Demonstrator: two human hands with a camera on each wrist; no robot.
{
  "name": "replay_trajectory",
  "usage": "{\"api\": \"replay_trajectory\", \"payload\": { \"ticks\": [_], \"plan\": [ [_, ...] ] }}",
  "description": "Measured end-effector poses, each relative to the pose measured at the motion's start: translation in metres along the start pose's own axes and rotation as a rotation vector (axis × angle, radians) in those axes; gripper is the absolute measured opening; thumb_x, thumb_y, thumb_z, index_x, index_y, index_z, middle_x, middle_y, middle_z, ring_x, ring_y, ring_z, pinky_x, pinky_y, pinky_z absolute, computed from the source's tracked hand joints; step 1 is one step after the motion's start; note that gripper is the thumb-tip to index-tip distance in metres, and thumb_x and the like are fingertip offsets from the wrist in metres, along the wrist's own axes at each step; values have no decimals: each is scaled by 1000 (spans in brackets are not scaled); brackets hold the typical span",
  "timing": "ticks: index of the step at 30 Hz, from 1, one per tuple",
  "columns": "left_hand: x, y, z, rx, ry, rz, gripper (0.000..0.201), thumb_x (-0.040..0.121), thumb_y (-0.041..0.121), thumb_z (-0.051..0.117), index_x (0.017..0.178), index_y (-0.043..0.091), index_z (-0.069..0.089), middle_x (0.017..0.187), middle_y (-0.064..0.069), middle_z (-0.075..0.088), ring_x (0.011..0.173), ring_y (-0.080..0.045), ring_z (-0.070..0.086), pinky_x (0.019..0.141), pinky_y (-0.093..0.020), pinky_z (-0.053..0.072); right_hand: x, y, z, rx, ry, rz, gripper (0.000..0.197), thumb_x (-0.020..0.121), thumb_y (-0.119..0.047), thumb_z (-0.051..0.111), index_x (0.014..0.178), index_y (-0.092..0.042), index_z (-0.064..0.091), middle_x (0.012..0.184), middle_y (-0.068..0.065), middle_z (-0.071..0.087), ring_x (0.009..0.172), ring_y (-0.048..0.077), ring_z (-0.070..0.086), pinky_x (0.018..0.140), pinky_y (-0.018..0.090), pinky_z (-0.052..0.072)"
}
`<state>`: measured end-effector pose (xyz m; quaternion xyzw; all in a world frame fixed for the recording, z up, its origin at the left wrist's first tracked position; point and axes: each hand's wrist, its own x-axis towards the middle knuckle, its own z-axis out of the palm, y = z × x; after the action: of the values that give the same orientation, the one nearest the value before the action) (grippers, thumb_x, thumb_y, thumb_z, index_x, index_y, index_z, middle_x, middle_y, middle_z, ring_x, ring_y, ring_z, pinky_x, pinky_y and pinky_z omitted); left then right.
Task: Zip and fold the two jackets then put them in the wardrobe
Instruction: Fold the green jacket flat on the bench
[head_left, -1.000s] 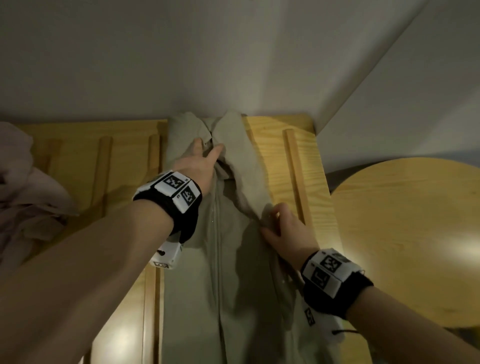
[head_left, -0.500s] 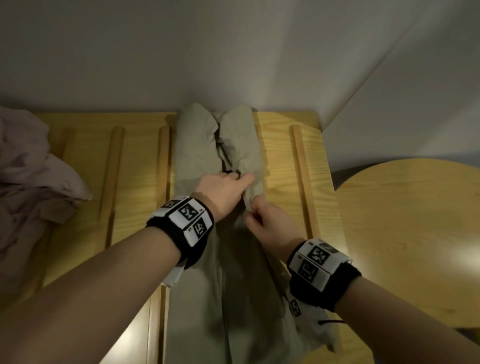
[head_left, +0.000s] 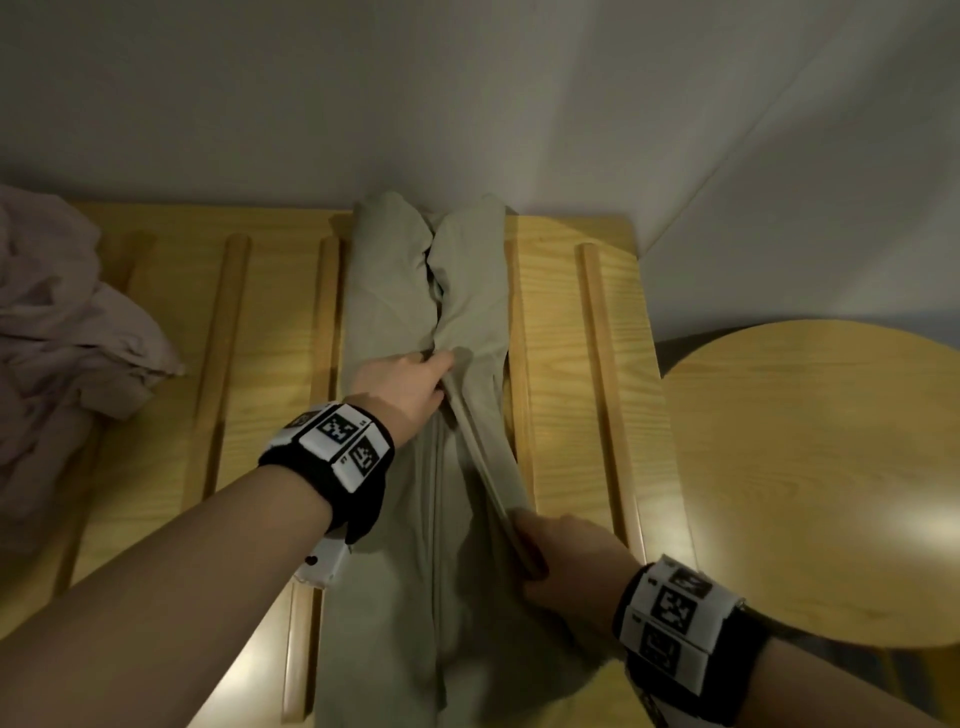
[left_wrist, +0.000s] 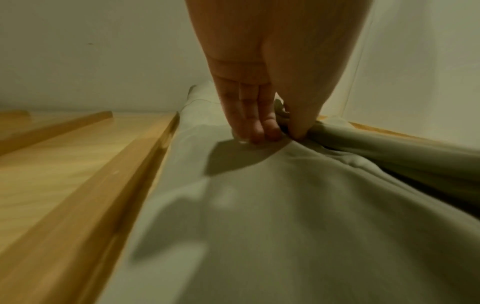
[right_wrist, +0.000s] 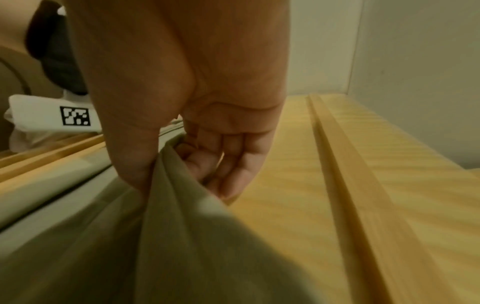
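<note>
I'm pinching the jacket (head_left: 395, 291) with my left hand (head_left: 402, 387) while my right hand (head_left: 566, 556) is gripping its edge (tensioning it for zipping).

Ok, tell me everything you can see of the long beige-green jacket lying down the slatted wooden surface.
The beige-green jacket looks like thin, smooth fabric, laid lengthwise on the slatted light-wood surface between two raised slats, its far end against the white wall. A centre seam runs along it; whether it is zipped I cannot tell. The left hand pinches a fold mid-length, and the right hand grips its right edge, pulled taut between them.
</note>
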<state>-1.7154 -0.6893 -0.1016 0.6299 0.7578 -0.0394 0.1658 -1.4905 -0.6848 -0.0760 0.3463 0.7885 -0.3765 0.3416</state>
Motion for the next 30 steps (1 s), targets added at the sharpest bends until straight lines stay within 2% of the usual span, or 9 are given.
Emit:
{"api": "replay_trajectory", "payload": {
  "ticks": [5,7,9,13,16,22,25,27,30],
  "plan": [
    [-24,14,3,40,-51,20,59,87,50,53,134,24,28,124,-6,50,108,-24,54,73,-32,44,-11,9,18,105,82,-5,42,89,-24,52,128,-33,41,112,-3,59,102,18,59,88,32,52],
    [-37,29,9,81,-107,111,58,89,45,53,136,23,27,131,-5,45,116,-23,50,80,-33,45,-16,11,18,153,155,-33,29,89,-23,51,116,-32,47,101,-7,58,96,17,59,82,28,51],
    [-52,45,18,89,-168,204,55,93,35,50,139,23,23,133,-6,45,117,-24,49,77,-31,41,-24,11,18,163,223,-77,14,87,-25,51,96,-34,44,86,-12,54,86,14,58,74,25,49],
    [-77,71,27,54,-215,261,57,94,20,43,143,22,15,130,-7,48,112,-26,53,81,-35,43,-36,3,23,173,298,-183,27,85,-25,54,76,-40,34,73,-17,47,65,-2,48,58,12,38],
    [-87,78,27,32,-217,288,51,93,17,41,138,23,19,127,-6,53,110,-25,56,83,-36,44,-41,-6,24,207,264,-234,23,84,-23,55,91,-35,38,76,-16,48,69,5,50,59,11,36],
    [-97,59,26,-136,-203,161,40,94,19,37,132,23,24,106,-4,63,93,-25,63,68,-30,39,-43,-20,27,228,227,-306,34,84,-25,58,109,-27,36,84,-11,52,73,12,56,58,12,40],
    [-111,51,28,-279,-186,170,36,92,23,40,126,25,29,98,-3,64,87,-23,62,69,-28,42,-42,-25,28,217,233,-349,41,84,-26,58,120,-23,36,87,-4,59,79,18,62,59,13,40],
    [-119,49,30,-444,-219,171,30,88,20,43,116,27,35,89,0,62,80,-20,60,66,-24,41,-41,-27,30,185,232,-385,54,85,-26,57,133,-22,32,95,-1,63,82,17,61,59,11,37],
    [-126,50,31,-718,-333,113,29,85,17,46,91,42,34,73,10,53,66,-6,51,57,-14,34,-40,-32,33,121,223,-433,53,86,-25,55,134,-18,34,102,2,62,86,18,60,68,22,47]
  ]
}}
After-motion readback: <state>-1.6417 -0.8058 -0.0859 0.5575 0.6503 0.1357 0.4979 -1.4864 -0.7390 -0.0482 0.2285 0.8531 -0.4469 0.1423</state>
